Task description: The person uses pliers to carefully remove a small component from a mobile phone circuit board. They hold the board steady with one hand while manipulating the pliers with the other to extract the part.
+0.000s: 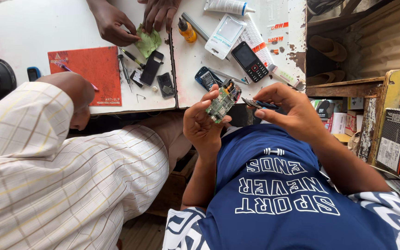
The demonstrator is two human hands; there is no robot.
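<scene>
our left hand [203, 124] is clamped around a small green circuit board [221, 103], which we hold up in the air just in front of the near edge of the white bench [24, 28]. our right hand [289, 109] is closed on a thin dark tool [258, 104], maybe tweezers, and its tip points at the board, very near to it. we judge that the tip can slip on the board and scratch it or knock off a small part, because the board rests only in our fingers and not on the bench. a loosened part could fall past our blue shirt [278, 194] to the floor. beyond the board, on the bench, lie a black phone [250, 61] and a blue phone [205, 78]. further from the board, another person's hands [135, 21] press a green cloth [147, 41], and a sleeve in a checked shirt [47, 153] is beside us.
</scene>
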